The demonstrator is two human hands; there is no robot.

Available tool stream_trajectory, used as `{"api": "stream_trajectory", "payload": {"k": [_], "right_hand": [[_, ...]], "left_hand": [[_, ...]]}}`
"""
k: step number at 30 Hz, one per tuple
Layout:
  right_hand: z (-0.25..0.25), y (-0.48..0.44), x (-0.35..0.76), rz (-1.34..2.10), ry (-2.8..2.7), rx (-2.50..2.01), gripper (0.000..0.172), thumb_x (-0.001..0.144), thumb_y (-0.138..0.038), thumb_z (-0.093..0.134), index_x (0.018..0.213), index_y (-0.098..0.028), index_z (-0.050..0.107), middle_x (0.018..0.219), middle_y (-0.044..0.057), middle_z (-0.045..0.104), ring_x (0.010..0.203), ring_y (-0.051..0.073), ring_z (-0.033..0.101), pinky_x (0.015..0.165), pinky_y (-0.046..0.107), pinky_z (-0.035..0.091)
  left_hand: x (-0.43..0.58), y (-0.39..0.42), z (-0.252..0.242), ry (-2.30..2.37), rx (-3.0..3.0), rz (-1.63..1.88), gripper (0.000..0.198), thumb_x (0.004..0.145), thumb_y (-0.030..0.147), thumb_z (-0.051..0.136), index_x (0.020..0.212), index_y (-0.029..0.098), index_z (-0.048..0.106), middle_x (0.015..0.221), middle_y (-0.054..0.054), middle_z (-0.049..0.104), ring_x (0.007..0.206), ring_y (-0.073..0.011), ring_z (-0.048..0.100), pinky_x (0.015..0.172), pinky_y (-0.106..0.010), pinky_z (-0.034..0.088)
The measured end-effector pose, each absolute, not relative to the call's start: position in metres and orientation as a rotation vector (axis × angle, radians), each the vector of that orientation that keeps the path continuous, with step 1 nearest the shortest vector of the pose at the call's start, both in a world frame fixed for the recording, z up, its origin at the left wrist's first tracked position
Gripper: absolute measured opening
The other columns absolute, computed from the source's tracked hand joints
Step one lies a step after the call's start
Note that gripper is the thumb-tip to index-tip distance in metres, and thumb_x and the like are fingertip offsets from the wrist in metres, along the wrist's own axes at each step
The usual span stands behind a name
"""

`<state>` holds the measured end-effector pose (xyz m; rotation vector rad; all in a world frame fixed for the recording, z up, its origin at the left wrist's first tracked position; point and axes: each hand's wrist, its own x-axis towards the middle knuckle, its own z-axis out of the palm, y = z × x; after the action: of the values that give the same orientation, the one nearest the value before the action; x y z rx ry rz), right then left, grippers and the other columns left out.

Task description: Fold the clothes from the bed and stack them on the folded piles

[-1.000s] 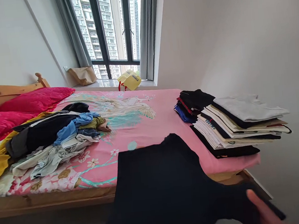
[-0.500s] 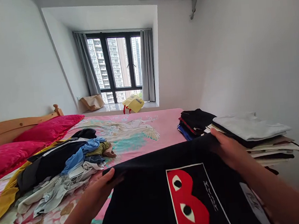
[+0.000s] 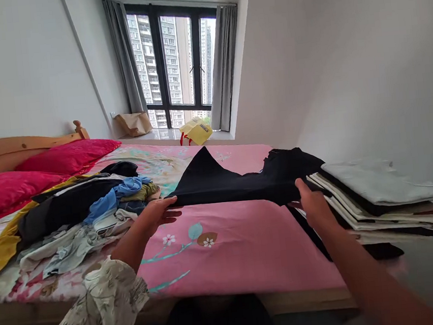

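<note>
A black T-shirt [image 3: 226, 187] is stretched out between my two hands above the bed, its far part spreading away from me. My left hand [image 3: 160, 211] pinches the near left corner between thumb and fingers, with the other fingers extended underneath. On the other side, my right hand [image 3: 312, 204] grips the near right corner, close beside a stack of folded clothes [image 3: 383, 187]. The shirt's red print is out of sight now. At its right end the shirt merges with dark cloth [image 3: 295, 160]; I cannot tell where one stops.
A loose heap of clothes [image 3: 71, 212] lies on the left of the bed, near red pillows [image 3: 63, 159] and a wooden headboard [image 3: 19, 144]. Pink floral bedding [image 3: 240, 247] covers the bed. A paper bag [image 3: 134, 123] and a yellow bag [image 3: 198, 130] sit on the windowsill.
The shirt has gone from hanging close to me, red heart print showing, to stretching away flat over the bed. Both hands keep hold. My view has tilted downward.
</note>
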<state>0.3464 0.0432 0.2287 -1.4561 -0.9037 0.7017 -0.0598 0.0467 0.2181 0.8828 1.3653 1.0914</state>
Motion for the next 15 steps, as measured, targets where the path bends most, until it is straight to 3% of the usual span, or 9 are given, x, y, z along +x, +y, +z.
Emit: {"api": "stream_trajectory", "payload": {"k": [4, 8, 11, 15], "right_hand": [[0.11, 0.012, 0.33, 1.03, -0.81, -1.732, 0.037, 0.075, -0.049, 0.057, 0.087, -0.014, 0.06, 0.074, 0.01, 0.068, 0.067, 0.022, 0.067, 0.05, 0.028, 0.056], [0.025, -0.025, 0.325, 1.384, -0.609, -1.826, 0.039, 0.074, -0.054, 0.053, 0.077, -0.015, 0.058, 0.064, 0.015, 0.066, 0.067, 0.029, 0.068, 0.055, 0.035, 0.056], [0.0, -0.049, 0.333, 1.439, -0.663, -1.821, 0.04, 0.071, -0.06, 0.054, 0.068, -0.021, 0.057, 0.063, 0.012, 0.066, 0.065, 0.027, 0.068, 0.057, 0.035, 0.056], [0.006, -0.073, 0.345, 1.661, -1.165, -2.012, 0.046, 0.066, -0.067, 0.051, 0.051, -0.025, 0.055, 0.047, 0.008, 0.059, 0.042, 0.022, 0.058, 0.042, 0.032, 0.045]], "left_hand": [[-0.058, 0.01, 0.123, 1.554, 0.753, 0.853, 0.04, 0.057, 0.045, 0.077, 0.077, 0.015, 0.058, 0.066, -0.008, 0.07, 0.048, -0.0167, 0.061, 0.045, -0.025, 0.045], [-0.057, -0.031, 0.075, 1.637, 0.733, 0.745, 0.043, 0.052, 0.05, 0.077, 0.066, 0.016, 0.055, 0.052, -0.006, 0.064, 0.04, -0.016, 0.056, 0.04, -0.024, 0.038], [-0.061, -0.051, 0.057, 1.677, 0.747, 0.713, 0.045, 0.05, 0.053, 0.076, 0.062, 0.015, 0.056, 0.051, -0.005, 0.064, 0.038, -0.0149, 0.054, 0.039, -0.023, 0.033], [-0.063, -0.067, 0.041, 1.706, 0.779, 0.718, 0.05, 0.053, 0.062, 0.071, 0.063, 0.015, 0.06, 0.051, -0.005, 0.064, 0.036, -0.0153, 0.053, 0.038, -0.024, 0.031]]}}
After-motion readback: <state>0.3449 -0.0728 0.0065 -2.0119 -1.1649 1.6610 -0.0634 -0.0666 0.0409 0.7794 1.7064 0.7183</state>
